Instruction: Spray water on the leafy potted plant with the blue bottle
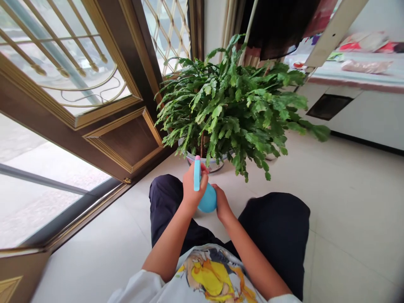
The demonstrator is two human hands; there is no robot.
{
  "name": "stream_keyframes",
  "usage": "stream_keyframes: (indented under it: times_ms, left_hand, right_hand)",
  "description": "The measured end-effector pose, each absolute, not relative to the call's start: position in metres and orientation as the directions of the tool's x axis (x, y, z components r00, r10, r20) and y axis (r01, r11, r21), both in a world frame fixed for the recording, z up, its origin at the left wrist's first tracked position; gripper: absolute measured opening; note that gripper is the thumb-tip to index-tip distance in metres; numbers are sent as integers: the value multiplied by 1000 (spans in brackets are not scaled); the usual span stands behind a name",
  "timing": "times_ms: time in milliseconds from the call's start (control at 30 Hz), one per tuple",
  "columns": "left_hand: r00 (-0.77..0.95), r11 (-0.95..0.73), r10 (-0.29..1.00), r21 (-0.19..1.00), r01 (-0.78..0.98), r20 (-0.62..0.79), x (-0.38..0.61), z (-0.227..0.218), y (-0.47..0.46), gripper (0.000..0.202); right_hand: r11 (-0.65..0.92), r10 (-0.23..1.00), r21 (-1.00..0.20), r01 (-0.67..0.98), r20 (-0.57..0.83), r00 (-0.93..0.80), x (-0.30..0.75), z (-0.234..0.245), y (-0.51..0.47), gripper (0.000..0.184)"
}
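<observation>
A light blue spray bottle (206, 198) with a pink-tipped nozzle is held upright between my knees. My left hand (192, 185) is wrapped round its upper part, the blue trigger head sticking up past my fingers. My right hand (221, 203) cups the round body from the right side. Just beyond the bottle stands a bushy green potted plant (233, 105) in a pale pot (214, 165) on the floor. The nozzle tip is close to the pot's rim.
A brown and gold framed door (120, 139) with glass panels stands at the left. Pale floor tiles (347, 210) stretch to the right. A low white ledge (362, 109) with bags on top runs along the back right. My dark trousers (277, 235) fill the foreground.
</observation>
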State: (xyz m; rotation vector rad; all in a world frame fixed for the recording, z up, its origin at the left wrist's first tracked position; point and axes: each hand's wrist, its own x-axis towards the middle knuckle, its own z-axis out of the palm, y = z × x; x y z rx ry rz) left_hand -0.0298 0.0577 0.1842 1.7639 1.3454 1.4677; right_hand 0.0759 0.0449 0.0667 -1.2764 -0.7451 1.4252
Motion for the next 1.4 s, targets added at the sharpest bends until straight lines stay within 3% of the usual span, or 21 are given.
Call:
stream_keyframes:
  times_ms: [567,1200,1400]
  left_hand:
    - [-149,-274,918,860,430,367,-49,140,53,8]
    - [-117,-256,936,869,424,333,-31,133,56,5]
    - [-153,-274,919,868,414,363,-41,138,57,15]
  right_hand:
    - [-336,930,-899,-280,-365,55,64,47,34,32]
    - [-368,896,-866,-337,-427,118,75,42,34,32]
    - [-348,908,-872,-344,-405,109,68,45,41,31]
